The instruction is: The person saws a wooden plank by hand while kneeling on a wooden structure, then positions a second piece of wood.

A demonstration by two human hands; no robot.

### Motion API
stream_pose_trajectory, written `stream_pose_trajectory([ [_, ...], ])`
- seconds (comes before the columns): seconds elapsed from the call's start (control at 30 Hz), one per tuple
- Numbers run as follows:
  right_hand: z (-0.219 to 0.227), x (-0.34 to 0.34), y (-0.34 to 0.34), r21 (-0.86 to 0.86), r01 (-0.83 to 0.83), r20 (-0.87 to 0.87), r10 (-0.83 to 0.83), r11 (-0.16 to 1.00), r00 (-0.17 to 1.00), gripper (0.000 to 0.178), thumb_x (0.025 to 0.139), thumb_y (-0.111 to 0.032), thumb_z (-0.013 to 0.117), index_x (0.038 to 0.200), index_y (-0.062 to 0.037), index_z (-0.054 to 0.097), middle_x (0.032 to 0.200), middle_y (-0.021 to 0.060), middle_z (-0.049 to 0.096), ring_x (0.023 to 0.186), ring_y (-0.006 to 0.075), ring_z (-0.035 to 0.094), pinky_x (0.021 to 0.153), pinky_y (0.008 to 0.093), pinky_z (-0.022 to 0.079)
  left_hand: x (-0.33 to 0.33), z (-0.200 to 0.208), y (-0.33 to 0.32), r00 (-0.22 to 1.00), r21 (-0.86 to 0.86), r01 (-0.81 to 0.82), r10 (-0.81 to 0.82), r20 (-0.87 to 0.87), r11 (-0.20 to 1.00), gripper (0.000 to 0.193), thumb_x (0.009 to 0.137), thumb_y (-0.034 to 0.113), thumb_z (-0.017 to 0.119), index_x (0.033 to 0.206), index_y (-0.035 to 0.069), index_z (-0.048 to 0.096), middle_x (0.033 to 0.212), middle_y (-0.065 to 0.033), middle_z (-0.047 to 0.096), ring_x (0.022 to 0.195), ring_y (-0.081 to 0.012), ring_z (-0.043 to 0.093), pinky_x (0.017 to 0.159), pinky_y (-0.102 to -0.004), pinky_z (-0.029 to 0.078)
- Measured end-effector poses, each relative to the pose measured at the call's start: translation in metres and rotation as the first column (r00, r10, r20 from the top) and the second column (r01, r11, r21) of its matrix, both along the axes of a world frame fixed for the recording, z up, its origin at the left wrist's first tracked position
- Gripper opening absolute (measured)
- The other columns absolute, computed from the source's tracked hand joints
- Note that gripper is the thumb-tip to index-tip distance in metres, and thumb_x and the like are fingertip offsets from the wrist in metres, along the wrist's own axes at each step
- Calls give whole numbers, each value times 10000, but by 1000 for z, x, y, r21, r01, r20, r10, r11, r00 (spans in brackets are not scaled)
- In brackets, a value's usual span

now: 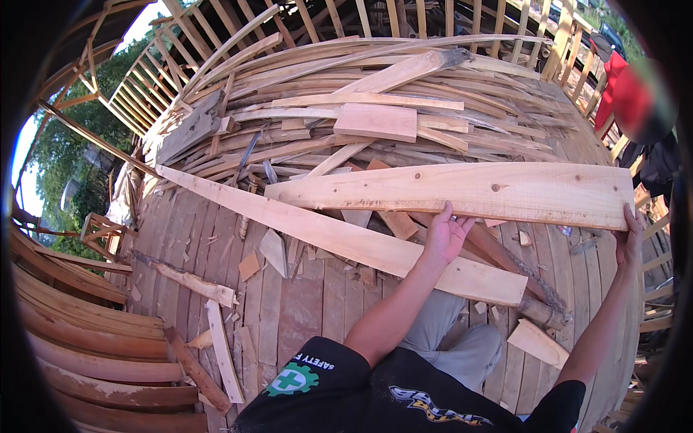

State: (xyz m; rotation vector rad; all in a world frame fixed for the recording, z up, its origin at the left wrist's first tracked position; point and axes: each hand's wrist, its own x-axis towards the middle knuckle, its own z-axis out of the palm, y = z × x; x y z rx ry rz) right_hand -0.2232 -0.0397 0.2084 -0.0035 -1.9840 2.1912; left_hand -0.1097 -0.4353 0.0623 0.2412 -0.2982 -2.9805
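A wide, pale wooden board (505, 189) with several dark knots is held up across the view, narrowing toward its left end. Along its lower edge, near the middle, my left hand (449, 232) grips it with the thumb on the near face. At the board's right end, my right hand (629, 234) is closed on the lower corner. Nearer to me lies a second long, tapering board (346, 239), slanting from the far left down to the right. It passes behind my left forearm, and its wide end is above my legs.
A large heap of loose planks and slats (289, 108) covers the far side, with a short pinkish block (375, 121) on top. Offcuts and a bark-edged pole (188, 280) litter the plank floor (317, 303). Curved timbers (101, 346) line the left. A person in red (613, 90) is at the right.
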Motion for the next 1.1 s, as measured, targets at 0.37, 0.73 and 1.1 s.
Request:
stream_pose_trajectory([
  [0.37, -68, 110, 41, -29, 131, 165, -124, 991, 978, 373, 901, -272, 638, 1192, -65, 529, 966, 37, 624, 738, 99, 583, 562, 226, 458, 34, 13, -7, 996, -265, 88, -76, 53, 960, 372, 1010, 236, 436, 1285, -10, 389, 1249, -164, 526, 1161, -290, 553, 1002, -455, 467],
  [0.73, -148, 198, -95, 135, 19, 128, -37, 991, 991, 296, 918, -296, 616, 1034, -24, 601, 733, -8, 593, 547, 32, 491, 447, 187, 376, 159, -27, -139, 939, -565, 103, 107, 327, 819, 336, 982, 249, 512, 1210, 4, 485, 1061, -133, 629, 921, -235, 664, 755, -355, 588],
  [1.1, -158, 227, -119, 891, -96, 157, -103, 444, 982, 395, 889, -380, 617, 892, 12, 570, 673, 192, 624, 634, 346, 636, 587, 440, 478, 186, -82, -185, 760, -616, 458, 77, 646, 641, 377, 952, 392, 544, 1060, 32, 571, 822, -112, 670, 688, -204, 674, 549, -267, 537],
])
